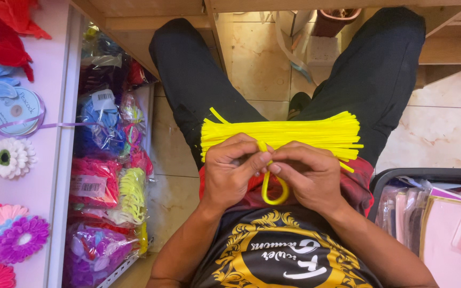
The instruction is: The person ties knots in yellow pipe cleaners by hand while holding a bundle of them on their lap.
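Yellow fuzzy pipe cleaner [275, 193], bent into a loop, hung between your two hands over your lap in the head view, its two ends pinched together at the top where your thumbs and forefingers met. Your left hand [231, 172] was closed around that join from one side, fingers curled tight, thumb pressed against the stem. Your right hand [306, 173] was closed on it from the other side in the same way, fingertips touching those of the left. The loop itself dropped below your knuckles, in front of the red hem of your shirt.

Just beyond your hands lay a thick bundle of straight yellow pipe cleaners [284, 133], resting crosswise on your thighs in their black trousers [198, 80], with a few loose ends sticking out at both sides. Your hands partly covered its near edge.

On your left stood a pale pink bench [44, 176] carrying fabric flowers: a white daisy-shaped one [9, 157] and a purple one with a white centre [21, 239], along with a round spool of lilac ribbon [16, 111]. Beside the bench, a shelf held clear plastic bags of coloured craft material [108, 176]. On your right sat a black bin of plastic-wrapped sheets [428, 213]. Beige tiled floor [252, 64] showed between your knees.
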